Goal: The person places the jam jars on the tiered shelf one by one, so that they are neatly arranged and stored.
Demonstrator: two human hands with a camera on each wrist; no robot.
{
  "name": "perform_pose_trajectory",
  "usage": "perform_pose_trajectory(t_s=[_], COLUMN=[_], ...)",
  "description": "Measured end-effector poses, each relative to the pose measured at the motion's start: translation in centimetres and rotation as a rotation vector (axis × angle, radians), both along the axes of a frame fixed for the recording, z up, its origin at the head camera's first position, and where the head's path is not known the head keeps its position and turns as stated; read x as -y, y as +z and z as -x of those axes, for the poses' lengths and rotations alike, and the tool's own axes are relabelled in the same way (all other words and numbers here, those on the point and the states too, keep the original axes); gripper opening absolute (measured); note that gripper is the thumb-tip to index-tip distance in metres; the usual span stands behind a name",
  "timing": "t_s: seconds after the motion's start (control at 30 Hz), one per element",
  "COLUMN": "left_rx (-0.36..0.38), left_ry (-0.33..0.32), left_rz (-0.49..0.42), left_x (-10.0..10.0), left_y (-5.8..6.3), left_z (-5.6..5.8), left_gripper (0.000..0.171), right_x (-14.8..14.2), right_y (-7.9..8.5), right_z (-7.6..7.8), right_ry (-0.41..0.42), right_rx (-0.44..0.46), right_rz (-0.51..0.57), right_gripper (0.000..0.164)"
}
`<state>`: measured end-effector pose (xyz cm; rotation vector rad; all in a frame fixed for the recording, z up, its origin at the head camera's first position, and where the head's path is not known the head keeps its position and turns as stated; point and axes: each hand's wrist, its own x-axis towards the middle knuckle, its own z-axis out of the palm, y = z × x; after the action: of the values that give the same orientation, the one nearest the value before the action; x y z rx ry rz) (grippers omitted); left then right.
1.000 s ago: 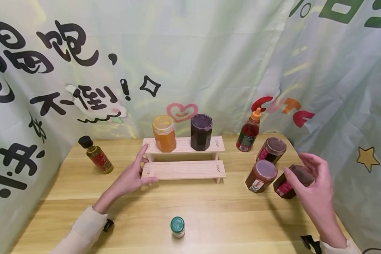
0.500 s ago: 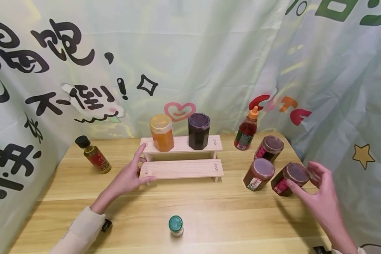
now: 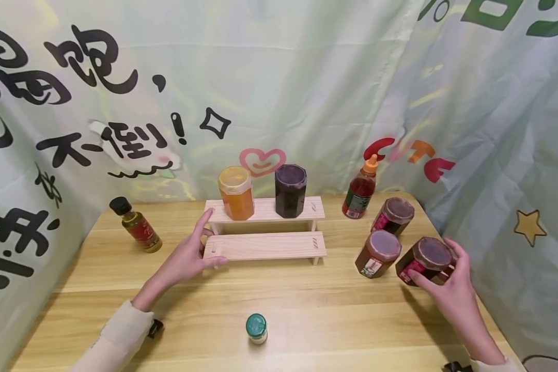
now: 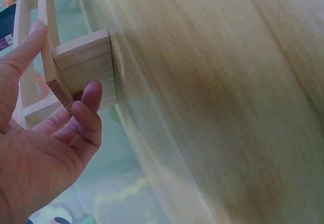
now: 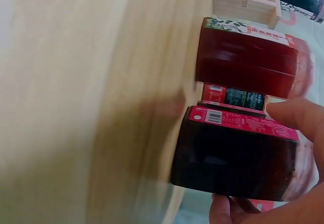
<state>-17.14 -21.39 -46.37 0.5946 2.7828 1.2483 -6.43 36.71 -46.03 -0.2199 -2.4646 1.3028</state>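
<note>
A two-tier wooden rack (image 3: 265,246) stands on the table, and my left hand (image 3: 182,262) grips its left end. In the left wrist view, the thumb lies along a shelf edge (image 4: 48,47) and the other fingers curl under it. At the right, my right hand (image 3: 455,292) holds a dark octagonal jar (image 3: 424,262) with a pink label; thumb on the front, fingers round the far right side. On the upper shelf stand an orange-yellow jar (image 3: 236,195) and a near-black jar (image 3: 290,192). The lower shelf bears nothing.
Beside the held jar stand a reddish-brown jar (image 3: 378,254) and another dark jar (image 3: 392,217). Behind them is a red sauce bottle (image 3: 360,194). A black-capped bottle (image 3: 139,227) stands left, a small green-capped bottle (image 3: 257,329) in front. A printed curtain (image 3: 335,93) hangs behind.
My right hand has shifted from loosely around the dark jar, with its fingers apart from it, to closing thumb and fingers on it. The left hand stays on the rack.
</note>
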Motion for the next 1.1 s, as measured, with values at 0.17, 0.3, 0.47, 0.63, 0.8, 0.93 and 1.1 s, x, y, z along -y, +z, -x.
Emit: perform_pose_trajectory(t_s=[0.17,0.3,0.47,0.63,0.8,0.93,1.1], left_rx=[-0.001,0.007,-0.002,-0.016,-0.026,-0.022,0.006], left_ry=[-0.005,-0.003,0.002,-0.005,-0.008,-0.014,-0.021], left_rz=[-0.014,-0.012,-0.007,0.010,0.022,0.011,0.010], left_x=[-0.1,0.0,0.0,0.2,0.2,0.4,0.6], left_y=[0.0,-0.1,-0.1,-0.1,-0.1,0.0,0.1], left_z=[0.0,0.0,0.0,0.1,0.3,0.4,0.4], left_gripper=[0.129,0.129,0.128,0.129,0.131,0.133,0.135], right_x=[0.0,-0.1,-0.4,-0.7,-0.9,-0.8,-0.7], right_y=[-0.4,-0.8,-0.9,-1.0,-0.7,-0.2,0.8], right_z=[0.2,0.3,0.4,0.6,0.5,0.4,0.3], right_ry=[-0.021,-0.027,-0.002,0.021,-0.008,-0.081,-0.126], right_rx=[0.029,0.016,-0.002,-0.040,-0.039,-0.009,-0.013], right_rz=[0.027,0.045,0.030,0.023,0.040,0.062,0.072], right_gripper=[0.114,0.115,0.111,0.107,0.105,0.103,0.103])
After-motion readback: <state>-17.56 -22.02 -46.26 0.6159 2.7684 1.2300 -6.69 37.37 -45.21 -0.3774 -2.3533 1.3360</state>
